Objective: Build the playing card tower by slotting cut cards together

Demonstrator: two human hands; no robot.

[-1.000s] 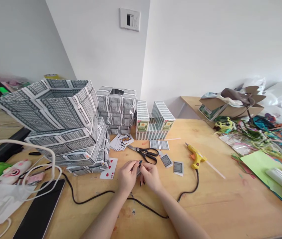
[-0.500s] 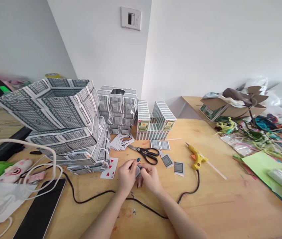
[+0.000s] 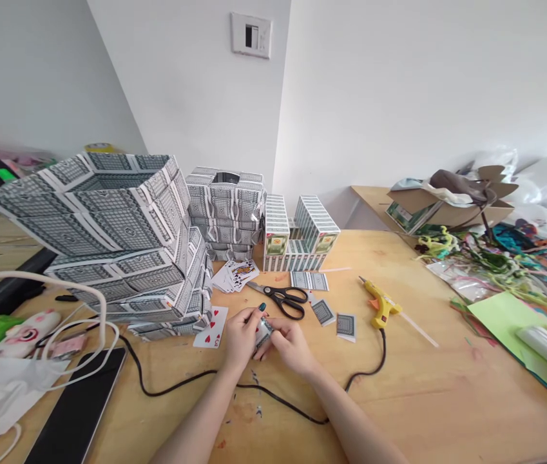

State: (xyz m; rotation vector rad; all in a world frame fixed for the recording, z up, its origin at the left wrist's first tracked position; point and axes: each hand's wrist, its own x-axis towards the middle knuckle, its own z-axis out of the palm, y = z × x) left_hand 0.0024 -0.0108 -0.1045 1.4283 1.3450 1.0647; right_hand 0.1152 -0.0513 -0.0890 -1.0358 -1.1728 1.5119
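Note:
Both hands meet over the table's middle around a playing card (image 3: 262, 332) with a grey patterned back. My left hand (image 3: 242, 338) is closed, its thumb and fingers pinching the card's left side. Closed as well, my right hand (image 3: 291, 345) grips the card's right side. The fingers cover much of the card, so I cannot tell whether it is folded. Beyond the hands lie black-handled scissors (image 3: 288, 298). A three of hearts (image 3: 211, 327) is face up to the left. Two small grey-backed pieces (image 3: 322, 312) (image 3: 346, 325) lie to the right.
Large stacked card boxes (image 3: 128, 219) stand at left, another card structure (image 3: 227, 212) behind. Card packs (image 3: 302, 235) form a block near the wall. A yellow glue gun (image 3: 380, 304) lies right, its black cord (image 3: 292, 406) crossing under my forearms. A dark tablet-like slab (image 3: 80, 406) is front left.
The card has turned between my fingers, and more of its surface shows now. My left hand has shifted slightly left. The things on the table stay put.

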